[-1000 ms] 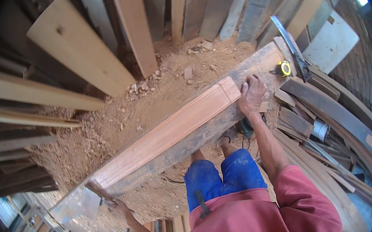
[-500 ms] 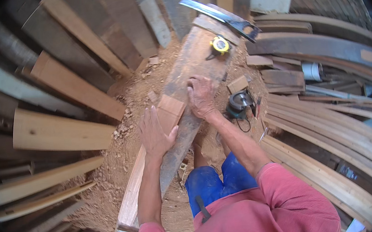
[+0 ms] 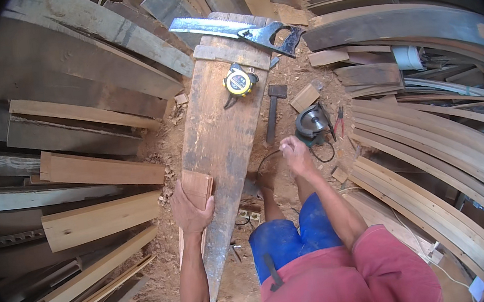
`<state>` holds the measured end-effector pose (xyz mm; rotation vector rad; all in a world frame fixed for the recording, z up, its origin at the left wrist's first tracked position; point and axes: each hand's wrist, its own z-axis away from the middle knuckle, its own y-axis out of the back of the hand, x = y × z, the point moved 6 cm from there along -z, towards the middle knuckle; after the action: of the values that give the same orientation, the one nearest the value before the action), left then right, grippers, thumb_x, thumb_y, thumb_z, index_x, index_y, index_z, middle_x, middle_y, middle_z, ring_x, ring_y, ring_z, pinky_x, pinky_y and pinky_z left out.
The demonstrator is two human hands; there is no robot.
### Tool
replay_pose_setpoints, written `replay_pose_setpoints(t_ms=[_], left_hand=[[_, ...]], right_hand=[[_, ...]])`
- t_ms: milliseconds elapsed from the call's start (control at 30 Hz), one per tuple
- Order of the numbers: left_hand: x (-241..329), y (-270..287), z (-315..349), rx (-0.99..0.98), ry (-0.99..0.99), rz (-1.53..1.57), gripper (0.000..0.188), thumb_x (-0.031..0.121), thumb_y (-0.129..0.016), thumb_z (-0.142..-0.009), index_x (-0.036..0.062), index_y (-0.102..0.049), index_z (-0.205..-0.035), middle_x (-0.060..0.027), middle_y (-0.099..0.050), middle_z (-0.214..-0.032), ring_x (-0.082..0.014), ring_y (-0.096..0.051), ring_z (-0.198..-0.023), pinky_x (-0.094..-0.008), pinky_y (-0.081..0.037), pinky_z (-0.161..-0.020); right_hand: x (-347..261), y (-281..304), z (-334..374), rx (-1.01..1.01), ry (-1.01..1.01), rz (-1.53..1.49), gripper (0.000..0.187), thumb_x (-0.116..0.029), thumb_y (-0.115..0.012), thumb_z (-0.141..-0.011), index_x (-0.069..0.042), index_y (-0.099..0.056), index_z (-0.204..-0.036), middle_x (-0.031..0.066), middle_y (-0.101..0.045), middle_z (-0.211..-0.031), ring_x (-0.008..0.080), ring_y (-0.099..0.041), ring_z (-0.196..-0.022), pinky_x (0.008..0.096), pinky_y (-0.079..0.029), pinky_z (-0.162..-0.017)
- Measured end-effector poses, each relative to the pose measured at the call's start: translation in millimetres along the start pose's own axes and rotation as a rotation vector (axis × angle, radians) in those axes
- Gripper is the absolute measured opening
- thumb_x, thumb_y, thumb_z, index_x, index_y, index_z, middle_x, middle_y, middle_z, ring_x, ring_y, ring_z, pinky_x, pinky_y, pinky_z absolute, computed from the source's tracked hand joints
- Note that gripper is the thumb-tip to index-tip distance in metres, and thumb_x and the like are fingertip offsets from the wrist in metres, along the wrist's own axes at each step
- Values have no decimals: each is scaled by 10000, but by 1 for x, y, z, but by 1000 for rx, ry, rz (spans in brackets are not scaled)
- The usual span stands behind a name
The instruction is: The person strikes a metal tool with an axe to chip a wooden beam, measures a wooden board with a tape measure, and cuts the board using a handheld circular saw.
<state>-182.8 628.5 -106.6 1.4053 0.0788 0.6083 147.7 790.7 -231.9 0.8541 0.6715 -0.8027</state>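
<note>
My left hand [image 3: 192,210] is closed round a reddish wooden board [image 3: 198,186], with the thumb on its right side and the fingers along its left. The board lies lengthwise along the left edge of a worn plank bench [image 3: 216,130]. Over the ground just right of the bench hangs my right hand [image 3: 297,156], its fingers curled in; whether anything is inside them I cannot make out. Closest to it are a hammer [image 3: 274,111] and a circular saw [image 3: 312,121]. A yellow and black tape measure [image 3: 238,82] rests on the bench.
At the bench's far end a handsaw [image 3: 240,32] lies beyond a wooden crosspiece [image 3: 231,57]. Red-handled pliers [image 3: 340,121] and a wood block [image 3: 305,97] are on the sawdust-covered ground. Boards [image 3: 106,217] fan out on the left; curved planks [image 3: 421,148] are stacked on the right.
My right hand has come off the bench to the right, its fingers now curled. My left hand stays on the board. The view has turned, and the hammer now shows.
</note>
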Motion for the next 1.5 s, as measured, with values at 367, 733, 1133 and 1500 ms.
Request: replay_pose_setpoints(t_ms=[367, 733, 1133, 1500], left_hand=[[-17, 1, 13, 7, 49, -30, 1116, 386, -887, -664, -44, -337, -1536, -291, -546, -1366, -472, -538, -1229, -557, -424, -1062], [-11, -4, 8, -110, 82, 37, 1157, 490, -883, -676, -83, -343, -1523, -323, -540, -1375, -486, -559, -1228, -561, -446, -1025], [-20, -14, -3, 59, 21, 128, 1039, 593, -864, -721, -66, -480, -1426, -365, -616, -1283, -447, -696, -1001, -494, -543, -784], [-21, -11, -1, 11, 69, 130, 1002, 590, -858, -719, -44, -488, -1401, -338, -617, -1295, -451, -691, -1040, -505, -559, -832]], right_hand=[[25, -28, -132, -154, 50, 165, 312, -162, -538, -979, 33, -664, -1188, 231, -750, -1037, 414, -715, -989, 464, -549, -881], [260, -35, -262, -93, -218, 227, 627, -178, -650, -908, -28, -484, -1495, 219, -599, -1446, 364, -531, -1391, 456, -433, -1151], [413, -36, -271, -7, -485, 274, 570, -175, -666, -907, -26, -525, -1439, 209, -626, -1392, 345, -567, -1330, 454, -462, -1113], [426, -60, -258, -1, -557, 236, 519, -173, -682, -906, -25, -563, -1388, 200, -650, -1343, 327, -601, -1274, 451, -489, -1078]])
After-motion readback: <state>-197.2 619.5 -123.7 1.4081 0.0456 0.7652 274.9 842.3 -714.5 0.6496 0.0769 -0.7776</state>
